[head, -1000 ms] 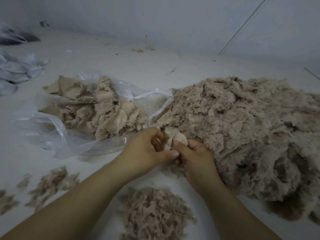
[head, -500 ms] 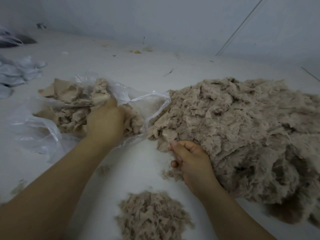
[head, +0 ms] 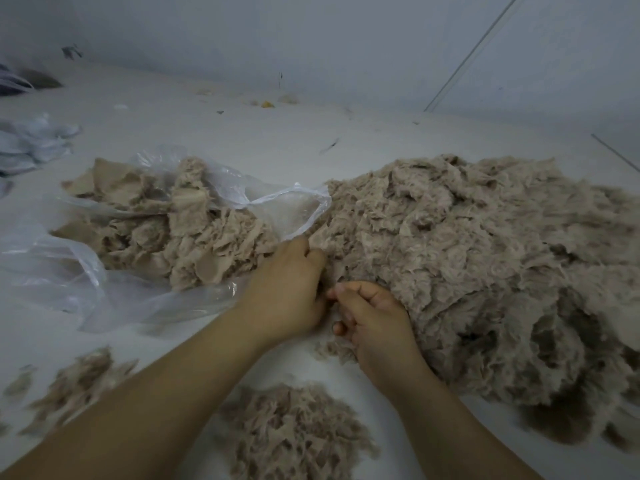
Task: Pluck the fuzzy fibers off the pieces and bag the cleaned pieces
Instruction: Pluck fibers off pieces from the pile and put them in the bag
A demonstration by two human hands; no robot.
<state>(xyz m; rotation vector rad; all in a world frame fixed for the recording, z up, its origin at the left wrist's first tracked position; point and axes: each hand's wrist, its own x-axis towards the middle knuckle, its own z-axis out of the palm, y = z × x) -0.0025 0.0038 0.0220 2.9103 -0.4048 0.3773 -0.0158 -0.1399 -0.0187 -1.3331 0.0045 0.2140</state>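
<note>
Working: your two bare hands meet at the near-left edge of the big heap of fuzzy grey-beige fibre pieces [head: 467, 271], which fills the right side of the pale work surface [head: 242, 140].
Left hand: your left hand [head: 287, 292] lies knuckles up with its fingers curled down into the heap's edge; whether they have hold of a piece cannot be told.
Right hand: your right hand [head: 374, 323] is curled, thumb against the forefinger, touching the left hand; any piece in its grip is hidden.
Bag: the crumpled clear plastic bag [head: 69, 271] lies open toward the surface's left side, its mouth just beside the heap, holding a mound of smoother tan cleaned pieces [head: 180, 230].
Plucked fluff: a small pile of loose beige fibres [head: 294, 431] sits at the near edge between your forearms; scattered blurred tufts [head: 79, 382] lie toward the near-left corner.
Far left: pale crumpled plastic bags [head: 31, 143] rest at the left edge.
</note>
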